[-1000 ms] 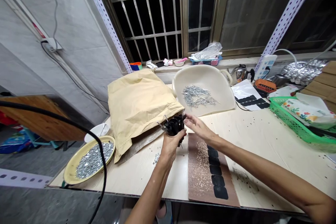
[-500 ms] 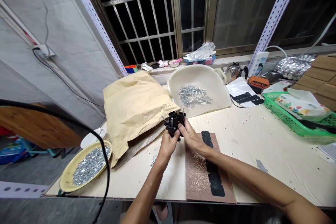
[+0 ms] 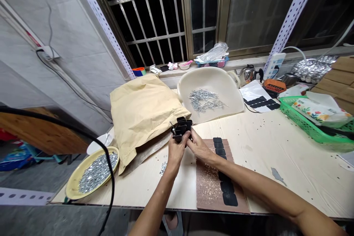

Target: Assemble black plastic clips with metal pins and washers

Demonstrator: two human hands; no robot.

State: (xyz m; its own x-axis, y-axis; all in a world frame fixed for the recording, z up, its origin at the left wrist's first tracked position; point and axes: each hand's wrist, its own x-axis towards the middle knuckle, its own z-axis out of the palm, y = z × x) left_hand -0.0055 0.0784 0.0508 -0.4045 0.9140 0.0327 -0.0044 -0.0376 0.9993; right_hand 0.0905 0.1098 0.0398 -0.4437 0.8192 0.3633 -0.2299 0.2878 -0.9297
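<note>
Both my hands hold a black bracket-like part point(image 3: 181, 128) with metal screws sticking out of it, above the table's middle. My left hand point(image 3: 177, 150) grips it from the left and below, thumb on its front. On the other side my right hand point(image 3: 198, 145) has its fingers closed around the lower right of the part, partly hiding it. Under my right forearm lies a brown board point(image 3: 206, 191) with a column of black rounded pads point(image 3: 228, 187) and pale specks. A few small metal nuts or washers point(image 3: 163, 169) lie left of the board.
A yellow dish point(image 3: 72, 183) of small metal pieces sits at the left edge. Behind my hands are a large tan paper bag point(image 3: 143, 107) and a white basin point(image 3: 229, 97) holding long screws point(image 3: 204, 99). A green basket point(image 3: 301, 123) stands right. A black cable point(image 3: 113, 177) crosses the left foreground.
The black part has turned in my hands, and a screw that stuck up at its right side has shifted. My right hand has moved slightly left and down. The view has shifted slightly.
</note>
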